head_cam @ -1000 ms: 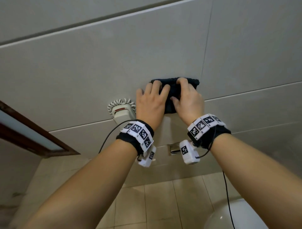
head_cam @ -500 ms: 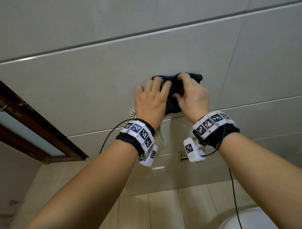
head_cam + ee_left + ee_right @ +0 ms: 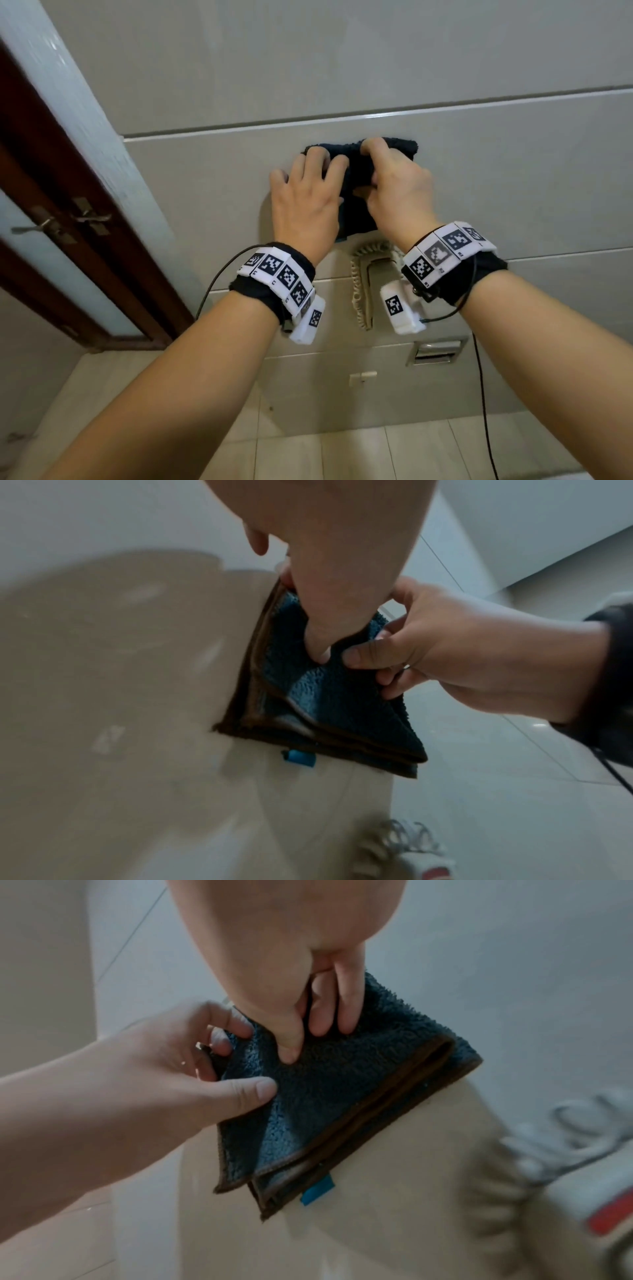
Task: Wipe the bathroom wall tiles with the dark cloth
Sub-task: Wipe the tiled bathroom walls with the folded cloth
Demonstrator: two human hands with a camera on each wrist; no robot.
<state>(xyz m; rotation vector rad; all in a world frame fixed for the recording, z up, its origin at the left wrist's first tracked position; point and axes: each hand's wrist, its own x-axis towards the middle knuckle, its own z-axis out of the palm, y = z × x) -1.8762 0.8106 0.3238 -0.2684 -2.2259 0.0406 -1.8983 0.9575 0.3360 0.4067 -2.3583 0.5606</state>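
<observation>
A folded dark blue cloth (image 3: 356, 209) with brown edging lies against the beige wall tile (image 3: 205, 178) just under a grout line. My left hand (image 3: 308, 192) holds its left side, thumb on the front and fingers curled at the edge, as the right wrist view shows (image 3: 240, 1069). My right hand (image 3: 394, 185) pinches a fold on the right side between thumb and fingers (image 3: 369, 664). The cloth (image 3: 325, 712) hangs in several layers with a blue tag (image 3: 318, 1191) at its lower edge. Both hands hide the cloth's upper middle.
A wall phone with a coiled cord (image 3: 370, 274) is mounted right below the cloth, between my wrists. A dark wooden door with metal handles (image 3: 89, 219) stands at the left. Lower on the wall are a recessed metal holder (image 3: 435, 351) and a small white fitting (image 3: 363, 377).
Both hands have carried the cloth left and a little up along the wall: the phone, earlier left of them, is now below. The door has come further into view.
</observation>
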